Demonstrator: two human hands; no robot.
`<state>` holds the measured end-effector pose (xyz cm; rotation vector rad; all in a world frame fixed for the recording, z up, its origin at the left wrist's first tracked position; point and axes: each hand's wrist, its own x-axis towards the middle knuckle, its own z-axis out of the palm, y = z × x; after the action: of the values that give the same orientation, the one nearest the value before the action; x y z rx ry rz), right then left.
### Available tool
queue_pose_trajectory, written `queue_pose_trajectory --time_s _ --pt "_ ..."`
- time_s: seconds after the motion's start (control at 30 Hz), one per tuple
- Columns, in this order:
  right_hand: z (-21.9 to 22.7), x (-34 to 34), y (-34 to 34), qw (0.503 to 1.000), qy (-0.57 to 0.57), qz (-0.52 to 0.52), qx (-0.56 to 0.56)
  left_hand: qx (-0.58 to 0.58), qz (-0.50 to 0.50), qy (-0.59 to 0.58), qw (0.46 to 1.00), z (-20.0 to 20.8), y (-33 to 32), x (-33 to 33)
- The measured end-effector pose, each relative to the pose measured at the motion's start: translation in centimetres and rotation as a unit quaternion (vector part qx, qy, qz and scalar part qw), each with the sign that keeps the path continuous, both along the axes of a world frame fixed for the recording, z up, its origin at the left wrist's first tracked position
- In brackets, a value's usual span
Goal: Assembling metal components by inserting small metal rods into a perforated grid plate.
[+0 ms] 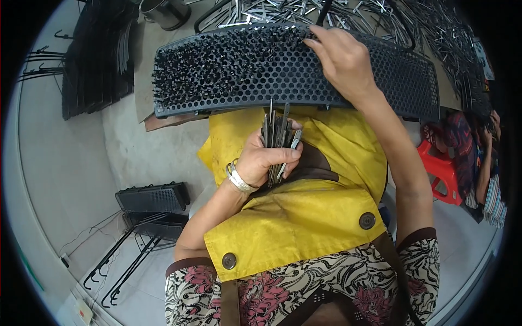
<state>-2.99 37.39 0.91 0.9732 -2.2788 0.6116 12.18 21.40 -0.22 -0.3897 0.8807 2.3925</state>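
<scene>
In my left hand (272, 157) is a bundle of thin metal strips (277, 130), held upright above my lap with the thumb across them. In front of it lies a long black rack (337, 76) with a grid of round holes. Many dark strips (217, 65) stand in the holes over its left part; the holes toward the right are bare. My right hand (342, 60) reaches over the rack's far edge, at the border of the filled part. Its thumb and forefinger are bent toward each other at the holes; whatever lies between them is too small to make out.
Loose metal strips (375, 16) are heaped on the table behind the rack, beside a metal mug (166, 13). Dark racks (98, 60) stack at the left, others (152, 198) on the floor. At the right stand a red stool (443, 174) and another person (484, 157). A yellow apron (304, 217) covers my lap.
</scene>
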Motion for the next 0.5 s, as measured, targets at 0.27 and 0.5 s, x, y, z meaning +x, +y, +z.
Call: queue_pose_trajectory --time_s 0.27,0.5 --pt "2.0 8.4 -0.9 0.774 -0.589 0.072 -0.221 -0.04 -0.03 0.015 0.999 -0.1 0.2 0.1" --pt "3.1 7.9 -0.2 0.76 -0.552 0.04 -0.341 -0.064 -0.007 0.036 0.997 -0.5 -0.1 0.0"
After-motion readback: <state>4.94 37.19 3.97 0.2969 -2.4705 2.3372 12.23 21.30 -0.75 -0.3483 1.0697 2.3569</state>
